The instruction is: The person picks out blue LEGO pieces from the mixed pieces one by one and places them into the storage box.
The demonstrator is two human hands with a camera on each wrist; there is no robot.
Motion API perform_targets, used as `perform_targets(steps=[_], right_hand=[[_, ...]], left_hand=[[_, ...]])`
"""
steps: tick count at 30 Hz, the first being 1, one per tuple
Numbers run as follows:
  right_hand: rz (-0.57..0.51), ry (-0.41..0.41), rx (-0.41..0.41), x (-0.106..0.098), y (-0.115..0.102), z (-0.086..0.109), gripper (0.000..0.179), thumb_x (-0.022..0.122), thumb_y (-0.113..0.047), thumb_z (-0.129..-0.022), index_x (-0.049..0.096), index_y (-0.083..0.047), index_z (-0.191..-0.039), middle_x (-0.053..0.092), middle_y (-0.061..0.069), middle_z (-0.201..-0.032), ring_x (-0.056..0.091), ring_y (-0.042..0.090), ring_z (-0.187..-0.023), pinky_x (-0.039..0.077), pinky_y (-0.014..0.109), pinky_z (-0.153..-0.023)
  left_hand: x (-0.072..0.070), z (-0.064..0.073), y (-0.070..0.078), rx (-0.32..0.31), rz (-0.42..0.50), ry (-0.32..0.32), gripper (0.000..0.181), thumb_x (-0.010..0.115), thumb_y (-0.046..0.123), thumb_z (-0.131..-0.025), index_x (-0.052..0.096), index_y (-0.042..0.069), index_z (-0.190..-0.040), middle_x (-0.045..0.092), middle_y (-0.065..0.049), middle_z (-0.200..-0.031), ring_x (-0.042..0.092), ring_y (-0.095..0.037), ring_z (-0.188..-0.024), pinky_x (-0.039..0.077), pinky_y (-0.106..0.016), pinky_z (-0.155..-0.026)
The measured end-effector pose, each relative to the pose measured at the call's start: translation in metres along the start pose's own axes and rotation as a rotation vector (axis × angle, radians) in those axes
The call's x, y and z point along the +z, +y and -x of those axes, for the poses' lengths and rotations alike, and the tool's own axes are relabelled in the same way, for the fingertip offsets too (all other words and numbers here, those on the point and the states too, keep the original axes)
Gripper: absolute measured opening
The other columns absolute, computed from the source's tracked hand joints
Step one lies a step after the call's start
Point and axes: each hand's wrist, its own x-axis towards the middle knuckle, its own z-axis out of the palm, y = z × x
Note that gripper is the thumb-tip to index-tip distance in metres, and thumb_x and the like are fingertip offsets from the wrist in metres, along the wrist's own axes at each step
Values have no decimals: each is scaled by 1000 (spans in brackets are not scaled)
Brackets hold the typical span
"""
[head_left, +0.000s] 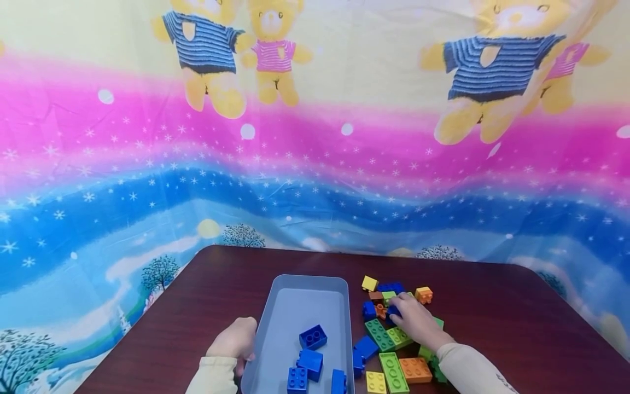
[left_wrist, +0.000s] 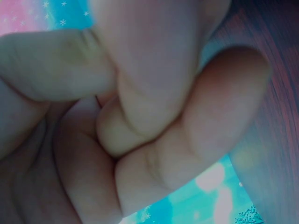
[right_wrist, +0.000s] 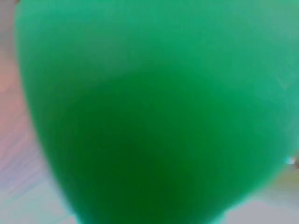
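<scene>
Right hand point(head_left: 415, 323) at one blue block point(head_left: 392, 313) right of the tray point(head_left: 305, 306); I can't tell its grip.
My left hand point(head_left: 233, 340) curls empty left of the tray; four blue blocks point(head_left: 311, 361) lie inside.

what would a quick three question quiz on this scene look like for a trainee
1. Which colour are the blocks in the tray? a) yellow b) blue c) green
2. Which hand is over the loose blocks?
3. True or false: the left hand is on the tray's right side.

Key:
1. b, blue.
2. The right hand.
3. False: the left hand is at the tray's left side.
</scene>
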Motion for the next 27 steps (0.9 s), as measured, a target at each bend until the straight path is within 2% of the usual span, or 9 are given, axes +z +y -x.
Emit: perform_targets(steps=[9, 13, 22, 27], right_hand=[[19, 28, -15, -4, -3, 2, 18, 67, -5, -78, 63, -6, -96, 54, 5, -91, 55, 17, -80, 48, 30, -63], [22, 47, -22, -7, -7, 2, 19, 67, -6, -77, 63, -6, -96, 55, 4, -91, 54, 18, -82, 49, 31, -65], [19, 102, -55, -14, -15, 4, 23, 67, -6, -78, 62, -4, -101, 55, 7, -97, 54, 22, -90, 49, 36, -72], [2, 95, -48, -16, -21, 3, 23, 66, -6, -79, 62, -5, -101, 56, 7, -97, 54, 22, -90, 49, 35, -72]], left_hand=[[0, 1, -1, -3, -1, -5, 24, 62, -18, -63, 45, -1, -58, 44, -9, -33, 50, -21, -28, 45, -27, -40], [1, 1, -1, 9, -2, -2, 24, 65, -17, -63, 46, -2, -59, 44, -10, -33, 51, -22, -29, 46, -28, -40], [2, -1, -3, 13, 0, 12, 25, 64, -18, -61, 45, -2, -59, 44, -9, -32, 49, -20, -27, 45, -27, -38], [2, 0, -3, 22, 3, 18, 26, 62, -18, -61, 44, 0, -59, 43, -7, -31, 48, -18, -26, 43, -26, -36]])
